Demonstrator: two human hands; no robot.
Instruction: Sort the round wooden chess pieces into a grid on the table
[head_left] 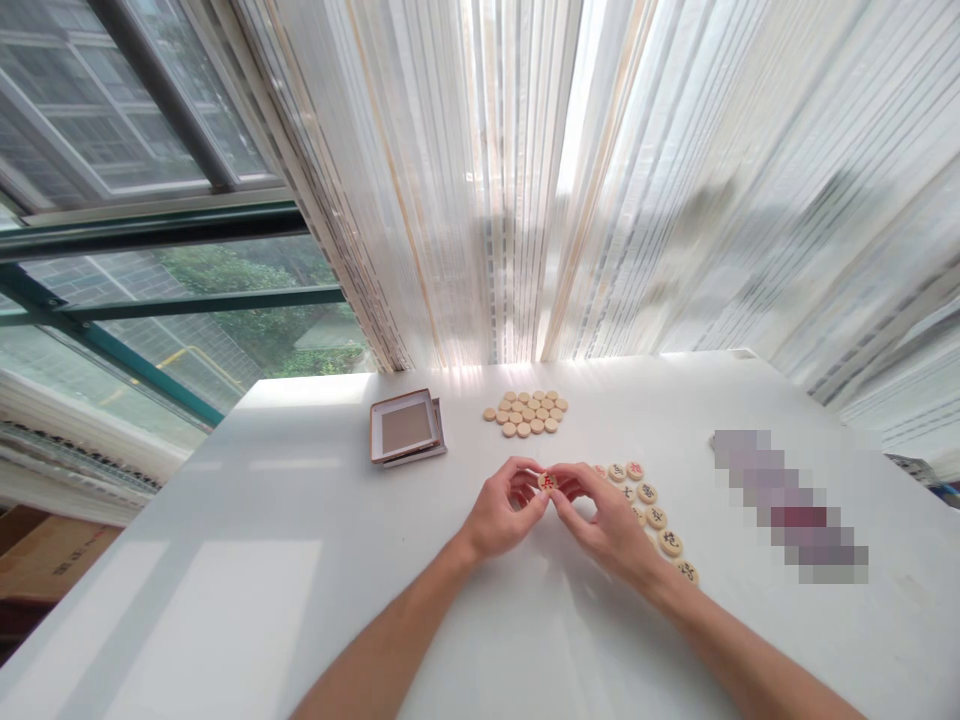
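Note:
Between the fingertips of both my hands is a round wooden Chinese chess piece [547, 482] with a red character facing me. My left hand [499, 510] pinches it from the left, and my right hand [596, 510] grips it from the right. Beside and partly behind my right hand lie several face-up pieces [670, 543] with black or red characters; the hand hides some of them. Farther back, a cluster of pale pieces [531, 414] lies on the table with no characters visible.
An open shallow box [405, 430], stacked on another box part, sits at the back left of the white table [360, 600]. A pixelated long object [791, 510] lies at the right. Sheer striped curtains [480, 200] hang behind the table's far edge, and a cardboard box [60, 560] stands at the left.

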